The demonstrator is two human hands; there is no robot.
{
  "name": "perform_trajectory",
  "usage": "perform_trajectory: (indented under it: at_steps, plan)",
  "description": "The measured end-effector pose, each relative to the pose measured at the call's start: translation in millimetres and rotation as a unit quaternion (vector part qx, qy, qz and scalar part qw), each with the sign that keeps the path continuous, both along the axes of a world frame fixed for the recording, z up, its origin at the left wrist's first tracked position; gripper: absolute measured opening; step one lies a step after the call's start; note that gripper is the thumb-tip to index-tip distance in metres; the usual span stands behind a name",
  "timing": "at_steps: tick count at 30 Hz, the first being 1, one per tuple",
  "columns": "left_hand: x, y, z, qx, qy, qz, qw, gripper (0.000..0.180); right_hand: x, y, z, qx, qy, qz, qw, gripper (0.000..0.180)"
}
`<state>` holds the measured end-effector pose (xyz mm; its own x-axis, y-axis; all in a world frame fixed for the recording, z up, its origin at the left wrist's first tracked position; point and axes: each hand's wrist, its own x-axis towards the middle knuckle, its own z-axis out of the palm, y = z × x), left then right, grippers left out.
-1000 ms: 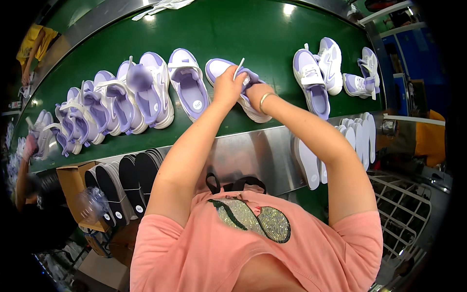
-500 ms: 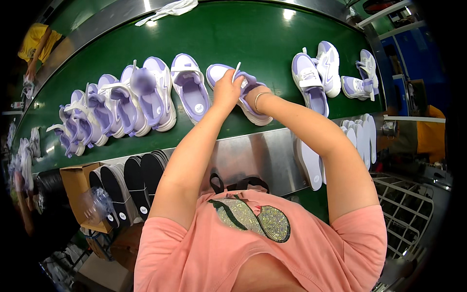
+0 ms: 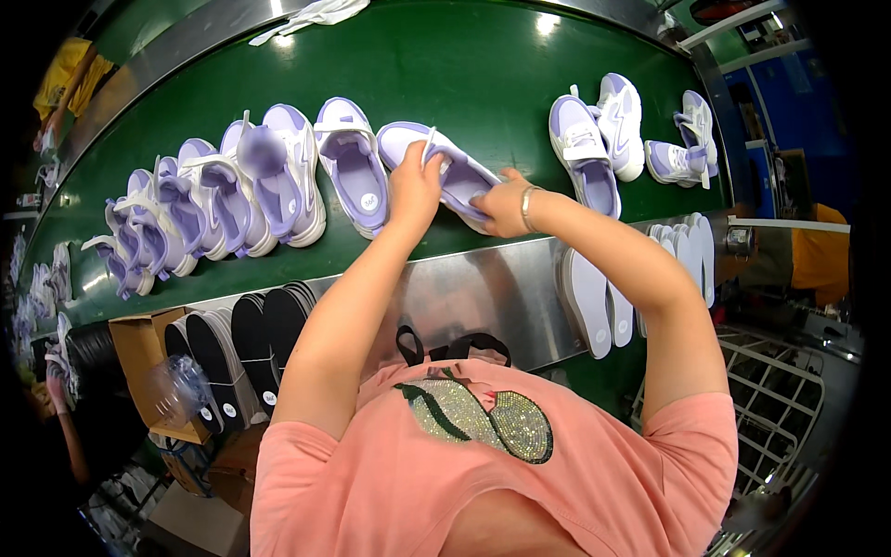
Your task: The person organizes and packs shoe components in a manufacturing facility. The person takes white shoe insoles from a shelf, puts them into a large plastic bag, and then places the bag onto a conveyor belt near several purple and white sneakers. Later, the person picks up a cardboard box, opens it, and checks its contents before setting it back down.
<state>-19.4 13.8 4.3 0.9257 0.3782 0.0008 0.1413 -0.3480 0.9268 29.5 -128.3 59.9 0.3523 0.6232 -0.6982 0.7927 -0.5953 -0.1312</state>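
Note:
A white and lavender sneaker (image 3: 466, 180) lies slanted on the green belt, its toe pointing to the far left. My left hand (image 3: 415, 192) is closed on the near side of its upper, close to the white strap and tongue. At the heel, my right hand (image 3: 506, 204) grips the collar, the thumb reaching inside the opening; the fingers beyond are partly hidden. Just left stands another lavender sneaker (image 3: 357, 186), open towards me, with a round white sticker on its insole. Neither hand touches that one.
A row of similar sneakers (image 3: 223, 190) runs along the left. More sneakers (image 3: 585, 144) stand at the right. On the near metal ledge are white insoles (image 3: 587, 306) and black insoles (image 3: 251, 339) beside a cardboard box (image 3: 139, 353). A white cloth (image 3: 320, 14) lies at the far edge.
My right hand has come out of the sneaker's opening and now grips its heel. My left hand has slid from the tongue to the near side. The sneaker sits slightly further left.

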Motion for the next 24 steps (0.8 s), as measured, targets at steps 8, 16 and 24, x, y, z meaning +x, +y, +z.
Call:
perform_trajectory:
  at_steps: [8, 16, 24]
  plan:
    - [-10.4, -0.7, -5.2, 0.005, -0.004, 0.031, 0.999, 0.022, -11.3, -19.0, 33.8, 0.206, -0.071, -0.019, 0.976, 0.025]
    - [-21.2, 32.8, 19.9, 0.152, -0.169, 0.157, 0.961, 0.034, -9.7, -12.3, -27.0, 0.029, -0.076, -0.059, 0.995, 0.025]
    - [-52.6, 82.1, -72.0, -0.064, 0.039, 0.184, 0.98, 0.042, -23.9, 38.9, 10.4, 0.348, -0.121, -0.065, 0.927, 0.016]
